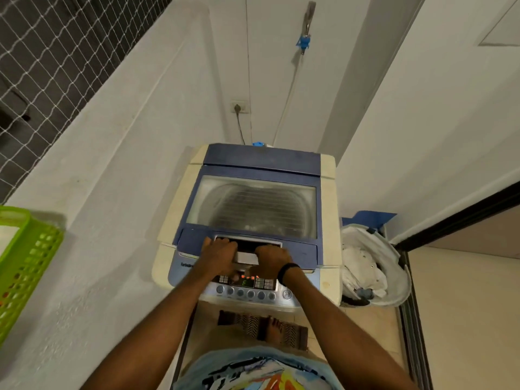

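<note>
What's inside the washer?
Through the closed lid's cloudy window only the ribbed drum shows; laundry at its bottom is too hazy to tell. Left hand and right hand grip the lid handle.

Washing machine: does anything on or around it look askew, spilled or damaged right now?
Nothing spilled or broken. The lid lies flat and square; its window is cloudy and the casing yellowed, likely just wear. The left hand and right hand grip the lid handle.

White walls (135,153), netted window (47,60), wall socket (240,107), beige floor (464,319).
</note>
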`<state>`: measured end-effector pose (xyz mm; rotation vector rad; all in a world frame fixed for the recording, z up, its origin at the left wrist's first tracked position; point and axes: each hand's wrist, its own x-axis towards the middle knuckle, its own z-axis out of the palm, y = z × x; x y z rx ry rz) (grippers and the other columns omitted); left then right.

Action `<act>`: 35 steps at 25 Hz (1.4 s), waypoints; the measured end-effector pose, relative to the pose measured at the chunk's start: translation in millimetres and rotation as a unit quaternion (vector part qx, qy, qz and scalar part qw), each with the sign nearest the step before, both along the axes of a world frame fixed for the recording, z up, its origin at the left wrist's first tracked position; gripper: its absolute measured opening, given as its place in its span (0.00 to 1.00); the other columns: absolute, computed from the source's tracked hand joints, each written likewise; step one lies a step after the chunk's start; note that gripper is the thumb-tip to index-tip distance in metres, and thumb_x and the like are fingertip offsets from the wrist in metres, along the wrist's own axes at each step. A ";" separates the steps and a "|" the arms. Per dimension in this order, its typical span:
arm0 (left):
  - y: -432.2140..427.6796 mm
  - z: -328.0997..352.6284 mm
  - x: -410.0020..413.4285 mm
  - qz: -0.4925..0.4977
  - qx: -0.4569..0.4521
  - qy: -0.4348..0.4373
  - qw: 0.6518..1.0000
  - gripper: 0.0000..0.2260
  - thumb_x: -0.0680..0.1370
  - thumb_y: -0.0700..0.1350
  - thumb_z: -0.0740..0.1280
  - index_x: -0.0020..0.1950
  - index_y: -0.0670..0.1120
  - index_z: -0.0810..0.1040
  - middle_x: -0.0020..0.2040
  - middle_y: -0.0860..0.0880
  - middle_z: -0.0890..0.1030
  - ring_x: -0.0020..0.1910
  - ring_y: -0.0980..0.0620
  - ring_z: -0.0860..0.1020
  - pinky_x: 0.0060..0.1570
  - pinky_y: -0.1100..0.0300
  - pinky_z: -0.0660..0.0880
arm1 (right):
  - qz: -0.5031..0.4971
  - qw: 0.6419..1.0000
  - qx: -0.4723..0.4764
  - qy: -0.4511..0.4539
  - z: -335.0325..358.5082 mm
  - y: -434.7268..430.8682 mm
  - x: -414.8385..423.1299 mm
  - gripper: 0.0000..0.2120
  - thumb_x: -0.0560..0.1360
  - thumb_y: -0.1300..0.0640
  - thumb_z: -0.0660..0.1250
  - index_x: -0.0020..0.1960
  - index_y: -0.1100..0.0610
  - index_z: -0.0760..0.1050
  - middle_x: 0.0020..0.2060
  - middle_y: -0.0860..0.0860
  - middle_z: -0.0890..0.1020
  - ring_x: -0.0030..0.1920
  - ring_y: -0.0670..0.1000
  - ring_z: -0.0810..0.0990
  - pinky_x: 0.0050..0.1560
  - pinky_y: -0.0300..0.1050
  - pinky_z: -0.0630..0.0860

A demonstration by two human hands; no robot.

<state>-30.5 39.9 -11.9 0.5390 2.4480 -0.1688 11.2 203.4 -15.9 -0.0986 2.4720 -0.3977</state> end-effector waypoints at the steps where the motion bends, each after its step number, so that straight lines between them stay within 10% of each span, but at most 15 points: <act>1: -1.1 8.3 -1.3 -0.005 0.012 0.032 0.999 0.27 0.66 0.60 0.74 0.59 0.51 0.73 0.60 0.49 0.77 0.62 0.47 0.73 0.64 0.48 0.62 | 0.013 1.000 -0.012 0.012 9.9 4.9 -4.9 0.24 0.71 0.40 0.72 0.58 0.55 0.76 0.54 0.54 0.83 0.55 0.57 0.81 0.57 0.54 0.78; 6: -1.5 77.2 -46.7 -0.019 0.177 0.271 0.946 0.19 0.63 0.68 0.65 0.44 0.57 0.69 0.42 0.54 0.81 0.46 0.50 0.79 0.62 0.47 0.60 | 0.053 0.988 -0.027 0.143 90.1 31.6 -62.1 0.19 0.70 0.45 0.74 0.56 0.53 0.74 0.50 0.53 0.83 0.49 0.56 0.82 0.54 0.53 0.79; 13: 20.0 123.9 -157.7 -0.009 0.243 0.454 0.857 0.41 0.66 0.78 0.58 0.67 0.51 0.73 0.59 0.46 0.77 0.59 0.45 0.75 0.67 0.46 0.62 | -0.054 0.919 0.049 0.387 168.3 77.7 -154.6 0.27 0.65 0.30 0.70 0.56 0.46 0.78 0.46 0.49 0.83 0.48 0.54 0.80 0.55 0.53 0.75; 19: 47.4 135.7 -253.1 -0.003 0.301 0.446 0.843 0.46 0.64 0.82 0.55 0.70 0.51 0.71 0.63 0.45 0.76 0.63 0.44 0.73 0.70 0.44 0.59 | -0.167 0.855 0.144 0.470 149.8 88.1 -213.4 0.46 0.58 0.26 0.71 0.69 0.47 0.69 0.61 0.57 0.75 0.64 0.60 0.71 0.74 0.66 0.51; 35: 72.6 140.7 -341.0 -0.001 0.318 0.365 0.875 0.46 0.62 0.83 0.52 0.66 0.51 0.72 0.61 0.45 0.78 0.58 0.42 0.74 0.61 0.47 0.64 | -0.178 0.893 0.106 0.399 148.3 118.0 -298.0 0.49 0.56 0.19 0.65 0.69 0.46 0.68 0.62 0.55 0.74 0.66 0.58 0.70 0.73 0.64 0.55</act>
